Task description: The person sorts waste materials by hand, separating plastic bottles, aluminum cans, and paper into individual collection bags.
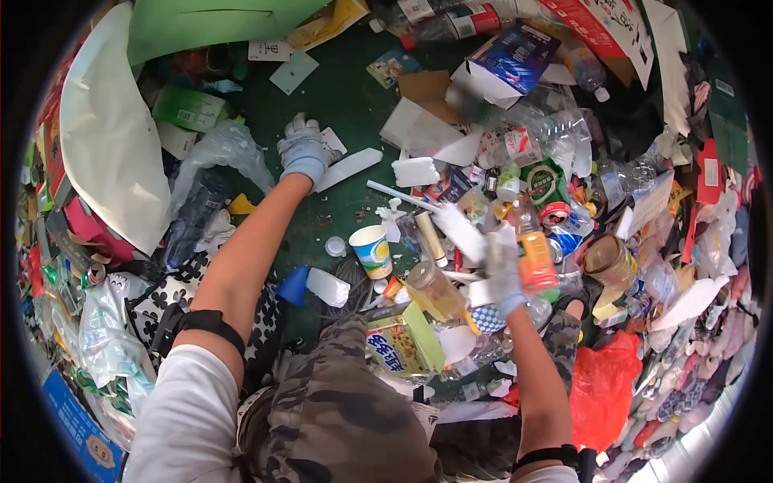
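Observation:
My left hand [303,151], in a pale glove, reaches down to the dark green floor. Its fingers look stretched forward, and a white foam strip [350,169] lies against its side, with a small printed card [332,142] just beyond. My right hand [503,270], also gloved, is smeared by motion over the heap. A white foam piece [460,232], equally blurred, meets its fingers and seems held by them. Around that hand lie an orange drink bottle [535,259], a clear plastic jar [436,290] and a green can [547,191]. A paper cup [371,251] stands between the hands.
Mixed rubbish surrounds me on all sides. A large white sheet [109,137] rises at left, near a clear plastic bag [221,157]. A red bag [605,390] lies at lower right. A blue box [515,60] and several bottles are at the back.

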Motion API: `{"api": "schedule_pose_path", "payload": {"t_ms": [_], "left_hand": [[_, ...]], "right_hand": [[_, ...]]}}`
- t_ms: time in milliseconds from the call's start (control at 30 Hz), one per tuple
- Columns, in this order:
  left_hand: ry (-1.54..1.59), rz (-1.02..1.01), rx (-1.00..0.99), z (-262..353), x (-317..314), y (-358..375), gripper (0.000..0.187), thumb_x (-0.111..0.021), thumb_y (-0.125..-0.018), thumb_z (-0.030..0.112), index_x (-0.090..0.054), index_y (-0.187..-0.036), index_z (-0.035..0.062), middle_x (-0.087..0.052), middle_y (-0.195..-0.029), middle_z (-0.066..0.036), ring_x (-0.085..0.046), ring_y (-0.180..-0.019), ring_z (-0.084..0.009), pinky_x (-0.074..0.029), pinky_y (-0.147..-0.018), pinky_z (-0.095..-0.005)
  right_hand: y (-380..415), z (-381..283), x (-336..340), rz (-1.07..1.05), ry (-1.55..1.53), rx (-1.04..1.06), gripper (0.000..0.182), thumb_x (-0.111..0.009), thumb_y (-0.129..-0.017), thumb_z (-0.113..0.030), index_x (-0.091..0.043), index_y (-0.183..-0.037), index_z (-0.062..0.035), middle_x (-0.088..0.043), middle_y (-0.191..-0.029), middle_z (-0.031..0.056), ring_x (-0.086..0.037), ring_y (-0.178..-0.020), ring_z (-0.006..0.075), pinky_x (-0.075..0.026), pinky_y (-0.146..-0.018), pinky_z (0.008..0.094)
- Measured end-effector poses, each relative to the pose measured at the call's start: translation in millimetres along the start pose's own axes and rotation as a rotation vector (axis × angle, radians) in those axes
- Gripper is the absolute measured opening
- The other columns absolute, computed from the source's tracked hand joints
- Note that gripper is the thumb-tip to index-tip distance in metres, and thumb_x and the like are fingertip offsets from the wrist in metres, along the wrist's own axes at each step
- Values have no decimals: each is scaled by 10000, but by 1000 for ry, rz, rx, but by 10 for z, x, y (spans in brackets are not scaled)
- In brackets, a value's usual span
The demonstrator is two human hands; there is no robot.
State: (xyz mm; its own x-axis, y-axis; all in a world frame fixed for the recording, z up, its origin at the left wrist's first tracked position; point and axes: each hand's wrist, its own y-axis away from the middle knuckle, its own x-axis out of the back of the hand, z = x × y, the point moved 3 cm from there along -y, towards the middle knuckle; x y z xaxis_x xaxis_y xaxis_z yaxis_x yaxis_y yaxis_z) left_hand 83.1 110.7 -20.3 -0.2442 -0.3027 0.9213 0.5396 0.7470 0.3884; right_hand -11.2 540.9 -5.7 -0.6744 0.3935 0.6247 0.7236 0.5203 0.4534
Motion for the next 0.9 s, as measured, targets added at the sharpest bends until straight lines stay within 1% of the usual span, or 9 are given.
{"api": "schedule_pose_path", "payload": {"t_ms": [133, 233, 433, 467, 500, 533, 667, 800, 900], "left_hand": [[38, 28, 45, -14, -75, 83, 588, -743, -626, 367, -516, -1130, 167, -406, -1283, -81, -409, -1187, -262, -402, -910, -416], [396, -37, 7, -28, -181, 237, 354, -667, -731, 316, -566, -999, 109, -601, -925, -142, -600, -823, -299, -472, -782, -369], [1197, 268, -182, 266, 289, 653, 204, -591, -769, 163, -586, -948, 65, -622, -865, -119, -601, -801, -234, -486, -690, -345], [932, 209, -534, 581, 561, 848, 179, -565, -752, 97, -615, -921, 60, -618, -923, -104, -594, -852, -202, -478, -749, -324], [1304, -316, -418, 896, 544, 956, 213, -567, -736, 98, -645, -934, 87, -578, -1062, -126, -576, -922, -234, -450, -830, -328], [898, -104, -848, 1139, 230, 910, 241, -580, -743, 134, -647, -971, 96, -495, -1209, -138, -528, -1022, -275, -409, -889, -344], [84, 187, -898, 1861, -270, 816, 290, -561, -768, 233, -623, -1033, 133, -450, -1276, -144, -413, -1188, -285, -330, -970, -416], [-36, 382, -861, 1913, -458, 917, 209, -515, -780, 232, -629, -930, 141, -535, -1171, -105, -461, -1132, -276, -342, -950, -426], [-40, 131, -994, 1645, -459, 1087, 123, -532, -756, 207, -605, -832, 144, -607, -935, -35, -566, -937, -236, -425, -803, -382]], "right_hand": [[185, 471, 616, 425, -326, -25, 416, -460, -868, -113, -368, -1272, -79, -497, -833, -7, -465, -624, 70, -422, -496, 207], [313, 412, 699, 436, -630, -323, 339, -465, -862, -105, -404, -1195, -78, -463, -734, -33, -420, -550, 34, -373, -441, 165], [296, -480, 412, 335, -546, -411, 243, -519, -876, -339, -514, -856, -97, -424, -521, -36, -336, -345, 47, -249, -309, 194], [267, -516, 367, 214, -487, -474, 244, -524, -873, -341, -519, -868, -97, -457, -541, -14, -373, -363, 61, -256, -307, 205], [236, -571, 320, 159, -514, -594, 250, -508, -885, -332, -505, -881, -82, -462, -561, -5, -388, -377, 68, -289, -317, 212], [227, -627, 259, 102, -540, -713, 255, -492, -897, -322, -491, -894, -66, -467, -582, 5, -404, -391, 75, -321, -327, 219], [301, -524, -32, 158, -635, -771, 255, -472, -902, -287, -464, -954, -37, -517, -605, 39, -439, -372, 99, -332, -299, 242], [472, -524, -301, 171, -601, -741, 239, -485, -896, -269, -474, -959, -39, -503, -592, 30, -440, -371, 101, -327, -301, 246], [464, -697, -440, 105, -621, -657, 198, -479, -900, -267, -452, -928, -73, -487, -605, 41, -434, -366, 105, -334, -297, 242]]}}
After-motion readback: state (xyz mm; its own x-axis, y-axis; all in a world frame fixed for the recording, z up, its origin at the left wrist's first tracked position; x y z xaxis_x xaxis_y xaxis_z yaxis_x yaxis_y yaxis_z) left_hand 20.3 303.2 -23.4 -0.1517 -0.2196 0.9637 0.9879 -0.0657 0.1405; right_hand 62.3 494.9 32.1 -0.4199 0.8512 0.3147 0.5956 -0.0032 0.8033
